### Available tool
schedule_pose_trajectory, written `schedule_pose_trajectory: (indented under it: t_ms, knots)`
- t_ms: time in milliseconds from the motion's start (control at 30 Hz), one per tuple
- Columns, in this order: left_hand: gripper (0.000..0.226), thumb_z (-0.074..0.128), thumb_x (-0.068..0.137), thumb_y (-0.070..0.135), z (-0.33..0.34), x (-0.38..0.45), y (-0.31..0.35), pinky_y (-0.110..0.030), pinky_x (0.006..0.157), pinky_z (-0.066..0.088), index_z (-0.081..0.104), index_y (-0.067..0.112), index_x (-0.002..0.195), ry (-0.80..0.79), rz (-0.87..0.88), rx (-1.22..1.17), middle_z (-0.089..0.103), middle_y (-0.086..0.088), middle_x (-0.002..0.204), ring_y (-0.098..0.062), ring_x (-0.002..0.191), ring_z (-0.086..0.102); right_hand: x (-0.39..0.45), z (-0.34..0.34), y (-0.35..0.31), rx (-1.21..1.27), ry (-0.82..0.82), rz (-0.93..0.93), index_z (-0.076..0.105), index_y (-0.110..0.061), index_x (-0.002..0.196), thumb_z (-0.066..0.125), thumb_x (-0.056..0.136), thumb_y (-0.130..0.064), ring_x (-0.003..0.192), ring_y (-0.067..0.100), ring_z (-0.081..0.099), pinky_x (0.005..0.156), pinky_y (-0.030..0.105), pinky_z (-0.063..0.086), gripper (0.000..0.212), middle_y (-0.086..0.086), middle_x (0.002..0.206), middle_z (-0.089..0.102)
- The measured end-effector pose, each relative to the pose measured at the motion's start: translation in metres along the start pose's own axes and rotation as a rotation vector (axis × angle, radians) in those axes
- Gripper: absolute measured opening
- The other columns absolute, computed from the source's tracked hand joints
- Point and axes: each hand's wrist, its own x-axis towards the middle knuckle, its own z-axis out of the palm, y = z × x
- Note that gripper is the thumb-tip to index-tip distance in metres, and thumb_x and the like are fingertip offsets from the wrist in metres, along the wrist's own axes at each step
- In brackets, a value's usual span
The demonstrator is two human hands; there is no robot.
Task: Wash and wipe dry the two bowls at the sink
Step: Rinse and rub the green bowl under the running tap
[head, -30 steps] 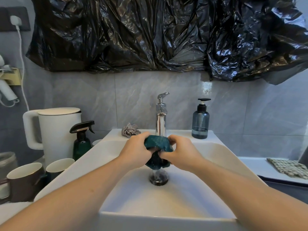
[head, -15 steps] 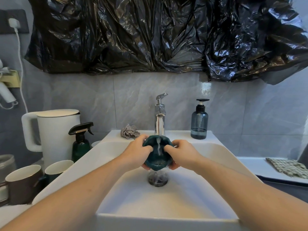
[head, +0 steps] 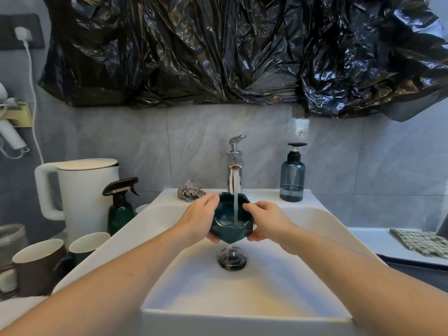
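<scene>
A small dark teal bowl [head: 230, 224] hangs over the white sink [head: 244, 287], mouth up and tipped toward me, under the running faucet [head: 234, 170]. Water falls into it and spills from its lower edge down to the drain [head: 232, 259]. My left hand [head: 200, 219] grips the bowl's left side, thumb over the rim. My right hand [head: 266, 223] grips its right side, fingers on the rim and thumb beneath. A second bowl is not in view.
A crumpled grey cloth [head: 190, 190] lies on the sink ledge left of the faucet, a blue soap dispenser [head: 292, 175] to its right. At the left stand a white kettle [head: 82, 195], a green spray bottle [head: 120, 207] and two mugs [head: 38, 265]. A checked cloth [head: 421, 241] lies right.
The bowl has turned from mouth down to mouth up and now catches the stream. Both hands shifted round its sides as it turned.
</scene>
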Motion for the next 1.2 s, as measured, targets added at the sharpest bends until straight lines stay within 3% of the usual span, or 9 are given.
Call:
schedule_pose_trajectory:
  t_ms: [167, 333, 900, 1200]
  knots:
    - [0.038, 0.034, 0.113, 0.030, -0.0001, 0.0016, 0.0002, -0.039, 0.050, 0.059, 0.068, 0.016, 0.110, -0.015, -0.047, -0.049, 0.071, -0.018, 0.115, -0.039, 0.097, 0.073, -0.0001, -0.0008, 0.0019, -0.080, 0.018, -0.028, 0.064, -0.012, 0.116, 0.045, 0.107, -0.042, 0.057, 0.021, 0.068, 0.057, 0.025, 0.055, 0.036, 0.008, 0.092, 0.073]
    - [0.039, 0.037, 0.110, 0.028, 0.0022, 0.0034, -0.0004, -0.058, 0.068, 0.066, 0.070, 0.008, 0.117, -0.033, -0.115, -0.103, 0.074, -0.020, 0.112, -0.039, 0.095, 0.075, 0.0020, -0.0023, 0.0043, -0.153, 0.043, -0.020, 0.069, -0.008, 0.107, 0.041, 0.108, -0.040, 0.052, 0.020, 0.065, 0.056, 0.024, 0.056, 0.042, 0.016, 0.092, 0.076]
    - [0.035, 0.034, 0.112, 0.028, 0.0057, 0.0016, 0.0005, -0.062, 0.077, 0.065, 0.068, 0.019, 0.111, -0.066, -0.152, -0.023, 0.072, -0.016, 0.115, -0.039, 0.095, 0.076, -0.0014, -0.0011, 0.0001, -0.215, 0.081, 0.021, 0.068, -0.012, 0.112, 0.040, 0.108, -0.045, 0.063, 0.018, 0.063, 0.046, 0.017, 0.048, 0.042, 0.009, 0.094, 0.073]
    - [0.040, 0.036, 0.109, 0.027, 0.0046, 0.0028, -0.0019, -0.064, 0.078, 0.063, 0.072, 0.011, 0.115, -0.078, -0.179, 0.009, 0.076, -0.019, 0.110, -0.041, 0.089, 0.078, -0.0037, -0.0007, -0.0021, -0.231, 0.060, 0.042, 0.067, -0.011, 0.114, 0.040, 0.108, -0.046, 0.061, 0.017, 0.062, 0.046, 0.018, 0.046, 0.044, 0.007, 0.088, 0.071]
